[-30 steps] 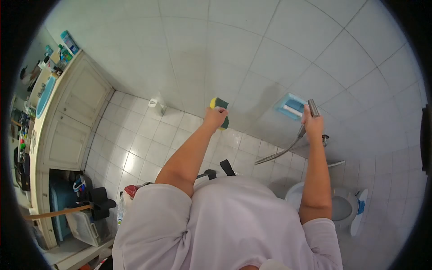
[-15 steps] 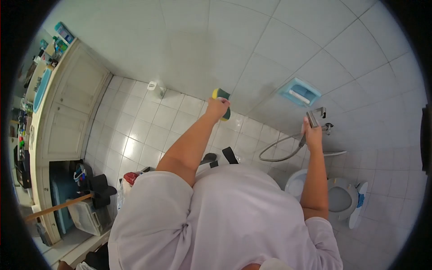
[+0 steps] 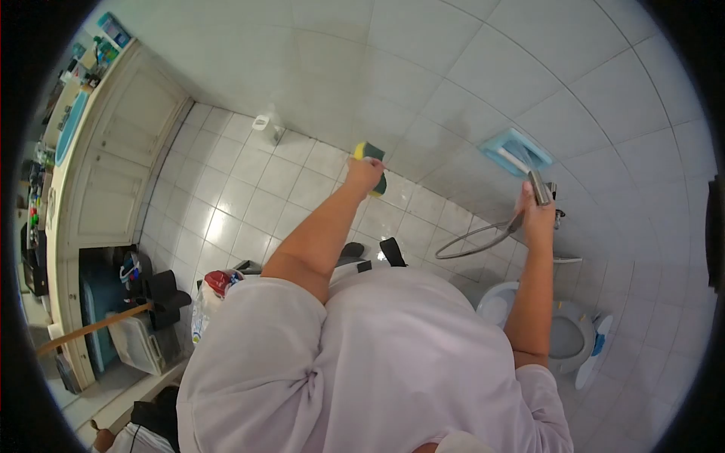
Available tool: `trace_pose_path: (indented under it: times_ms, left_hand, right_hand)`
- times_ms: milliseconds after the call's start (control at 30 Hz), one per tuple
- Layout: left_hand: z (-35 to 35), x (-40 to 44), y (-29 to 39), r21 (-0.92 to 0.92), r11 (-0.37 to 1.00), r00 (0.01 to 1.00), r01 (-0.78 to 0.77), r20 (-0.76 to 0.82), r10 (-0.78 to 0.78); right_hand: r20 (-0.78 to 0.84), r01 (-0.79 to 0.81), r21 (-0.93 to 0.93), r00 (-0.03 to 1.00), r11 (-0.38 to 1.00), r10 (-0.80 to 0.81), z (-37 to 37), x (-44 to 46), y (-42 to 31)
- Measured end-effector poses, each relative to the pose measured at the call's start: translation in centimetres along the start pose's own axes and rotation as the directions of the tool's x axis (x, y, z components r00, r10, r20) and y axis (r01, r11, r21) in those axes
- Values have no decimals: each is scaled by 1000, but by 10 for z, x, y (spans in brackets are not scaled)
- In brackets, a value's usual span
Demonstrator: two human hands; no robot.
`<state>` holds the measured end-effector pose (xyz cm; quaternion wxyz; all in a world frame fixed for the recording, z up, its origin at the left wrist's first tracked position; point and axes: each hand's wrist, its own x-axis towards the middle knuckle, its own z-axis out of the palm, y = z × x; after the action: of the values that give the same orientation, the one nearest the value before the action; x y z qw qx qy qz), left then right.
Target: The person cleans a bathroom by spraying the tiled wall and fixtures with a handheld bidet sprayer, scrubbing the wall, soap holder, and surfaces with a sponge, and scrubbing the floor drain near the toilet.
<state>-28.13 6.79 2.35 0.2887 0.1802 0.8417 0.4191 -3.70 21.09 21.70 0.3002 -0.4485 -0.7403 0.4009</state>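
My left hand [image 3: 365,174] pinches a yellow and green sponge [image 3: 374,153], held out in front of the tiled wall. My right hand [image 3: 537,217] grips a metallic handheld sprayer [image 3: 539,188], its head raised at the wall just below a light-blue soap dish [image 3: 521,151]. A grey hose [image 3: 476,253] loops down from that hand to the left. Inside the dish lies a white bar-shaped item [image 3: 513,159]. Whether water leaves the sprayer I cannot tell.
A white bottle [image 3: 265,128] stands on the floor by the wall. On the right are a toilet [image 3: 568,340] and a white basin [image 3: 496,303]. A cream cabinet [image 3: 121,158] with a blue sink [image 3: 72,128] runs along the left, with a wooden pole [image 3: 94,328] nearby.
My right hand has moved slightly right, and the sprayer is now tilted up closer to the soap dish. My left hand keeps the sponge in nearly the same place. The view has shifted a little.
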Motion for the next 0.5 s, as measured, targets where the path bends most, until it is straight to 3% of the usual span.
trace_pose_path:
  times_ms: [100,233,300,400,500]
  left_hand:
    - [4,4,-7,-31,999,1000,10,5,-10]
    - [8,6,-6,-78,994,997,75,5,-75]
    - [11,11,-12,-138,989,998,59,7,-59]
    - [8,5,-8,-52,998,1000,-19,-25,17]
    - [13,9,-8,-158,985,996,75,53,-68]
  right_hand:
    - [-41,60,149,998,987,-55,-1,15,-1]
    - [100,80,155,990,985,-96,5,17,-25]
    - [25,146,154,988,977,-152,7,25,-34]
    - [55,178,116,981,977,-186,16,44,-57]
    - [29,236,101,970,967,-240,27,58,-98]
